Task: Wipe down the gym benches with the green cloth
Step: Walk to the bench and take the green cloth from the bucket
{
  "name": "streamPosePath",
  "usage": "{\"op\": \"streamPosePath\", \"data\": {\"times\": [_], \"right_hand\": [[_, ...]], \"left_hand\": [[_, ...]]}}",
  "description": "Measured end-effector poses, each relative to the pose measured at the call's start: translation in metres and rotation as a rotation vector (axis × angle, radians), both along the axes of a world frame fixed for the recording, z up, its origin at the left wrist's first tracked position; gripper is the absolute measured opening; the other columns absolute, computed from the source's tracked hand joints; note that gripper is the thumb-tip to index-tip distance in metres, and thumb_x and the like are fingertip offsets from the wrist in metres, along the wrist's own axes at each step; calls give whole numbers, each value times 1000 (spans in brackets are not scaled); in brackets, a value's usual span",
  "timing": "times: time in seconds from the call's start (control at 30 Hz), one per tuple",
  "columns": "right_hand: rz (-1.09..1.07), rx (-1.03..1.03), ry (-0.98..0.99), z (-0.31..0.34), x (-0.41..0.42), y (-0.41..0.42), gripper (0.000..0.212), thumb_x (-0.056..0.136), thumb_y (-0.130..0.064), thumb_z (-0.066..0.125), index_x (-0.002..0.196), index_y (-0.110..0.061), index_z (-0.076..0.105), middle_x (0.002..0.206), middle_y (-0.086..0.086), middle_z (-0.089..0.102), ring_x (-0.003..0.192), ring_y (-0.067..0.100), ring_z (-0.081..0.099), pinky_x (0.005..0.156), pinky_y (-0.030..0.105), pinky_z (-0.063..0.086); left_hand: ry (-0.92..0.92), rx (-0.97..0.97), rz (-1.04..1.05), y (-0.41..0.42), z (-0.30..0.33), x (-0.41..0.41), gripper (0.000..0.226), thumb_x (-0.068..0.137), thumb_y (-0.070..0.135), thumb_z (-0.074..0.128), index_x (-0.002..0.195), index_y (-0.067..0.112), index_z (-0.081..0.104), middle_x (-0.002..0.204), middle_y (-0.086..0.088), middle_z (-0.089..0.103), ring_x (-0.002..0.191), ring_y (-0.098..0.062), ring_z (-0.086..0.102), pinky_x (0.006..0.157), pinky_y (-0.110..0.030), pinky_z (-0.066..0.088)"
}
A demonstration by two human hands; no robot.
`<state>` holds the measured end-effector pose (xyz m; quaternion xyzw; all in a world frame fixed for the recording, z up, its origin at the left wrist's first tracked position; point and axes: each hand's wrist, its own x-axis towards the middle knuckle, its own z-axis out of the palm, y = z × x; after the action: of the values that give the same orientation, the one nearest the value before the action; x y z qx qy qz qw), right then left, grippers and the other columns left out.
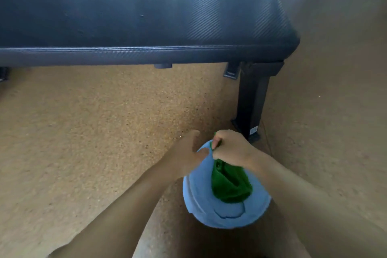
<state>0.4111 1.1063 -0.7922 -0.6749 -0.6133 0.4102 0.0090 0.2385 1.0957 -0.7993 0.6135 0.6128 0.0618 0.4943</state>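
Both hands met just in front of the bench's black leg (251,100), low in the view. One green cloth (229,184), one light blue cloth (209,205), one padded bench (136,21) and two bare hands were in sight. Right hand (230,147) was curled tight, its fingers and thumb pinching the top of the green cloth, which hung bunched below the fist and against the blue cloth. Left hand (188,150) had its fingers bent around the upper edge of the blue cloth, beside the right hand and touching it; a thin ring showed on one finger. That blue cloth sagged in a rounded bundle under both hands, on the near side of the leg. Beyond the hands, the dark bench ran across the view, its textured top bare. Under and around the bench lay a speckled tan floor (83,132). Behind the bench, dark frame pieces stood blurred.
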Motion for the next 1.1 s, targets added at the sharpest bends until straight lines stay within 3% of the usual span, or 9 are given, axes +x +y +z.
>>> {"op": "streamPosePath", "data": {"times": [0.13, 0.3, 0.43, 0.53, 0.67, 0.77, 0.87, 0.97, 1.1], "right_hand": [[-77, -9, 131, 20, 4, -2, 19, 84, -4, 59, 94, -20, 57, 91, 3, 62, 73, 17, 59, 58, 27, 43], [34, -231, 6, 8, 10, 6, 80, 79, -31, 73, 149, -30, 35, 138, 11, 44, 121, 28, 53, 96, 38, 50], [-78, -223, -46, -5, 1, 2, 95, 73, -32, 82, 149, -24, 26, 142, 16, 36, 129, 36, 46, 102, 45, 48], [-202, -181, -41, -14, -3, -11, 86, 70, -21, 86, 137, -16, 33, 132, 16, 48, 126, 35, 51, 101, 46, 50], [-531, -263, 228, -13, 0, -11, 83, 66, -11, 86, 129, -15, 33, 114, 14, 58, 107, 32, 62, 91, 49, 59], [-751, -371, 546, -1, 0, -5, 67, 75, 0, 78, 131, -3, 41, 109, 24, 66, 93, 36, 72, 76, 45, 64], [-774, -473, 877, 22, 8, -2, 41, 87, -3, 66, 127, 7, 64, 119, 26, 71, 108, 37, 72, 99, 48, 57], [-709, -368, 1108, 63, 16, 6, 35, 92, -12, 60, 124, 1, 69, 123, 23, 71, 115, 36, 69, 107, 50, 50], [-681, -69, 1425, 115, 30, 31, 41, 95, -11, 52, 133, -1, 62, 130, 23, 68, 119, 38, 67, 100, 53, 54]], "left_hand": [[-82, 17, 86, -3, 20, -2, 65, 97, 41, 63, 155, 27, 37, 141, 0, 56, 118, -15, 59, 97, -29, 48], [-67, -93, 39, -10, 11, -15, 80, 92, 48, 69, 158, 31, 28, 153, -1, 47, 133, -20, 51, 109, -40, 47], [-36, -172, 46, -7, 12, -10, 94, 80, 53, 75, 157, 24, 31, 152, -4, 46, 133, -24, 51, 110, -46, 47], [-64, -161, 34, -12, 20, 1, 37, 86, 40, 78, 108, 28, 52, 116, 0, 54, 106, -16, 55, 95, -42, 54], [-114, -209, 6, -19, 15, 8, 63, 83, 42, 80, 132, 24, 45, 120, 3, 59, 112, -12, 59, 99, -35, 52], [-211, -189, 39, -15, 24, 13, 21, 92, 26, 73, 108, 22, 60, 102, 3, 65, 88, 1, 65, 85, -16, 53], [-330, -109, 224, -4, 39, 16, 34, 95, 34, 70, 125, 24, 58, 111, 7, 64, 93, 2, 62, 80, -17, 52], [-332, 163, 309, 9, 66, 16, 32, 100, 43, 60, 128, 28, 57, 110, 14, 64, 99, 2, 61, 75, -9, 48], [-305, 691, 320, 52, 113, 19, 16, 104, 39, 52, 105, 25, 61, 96, 10, 67, 92, -7, 65, 82, -21, 49]]}}
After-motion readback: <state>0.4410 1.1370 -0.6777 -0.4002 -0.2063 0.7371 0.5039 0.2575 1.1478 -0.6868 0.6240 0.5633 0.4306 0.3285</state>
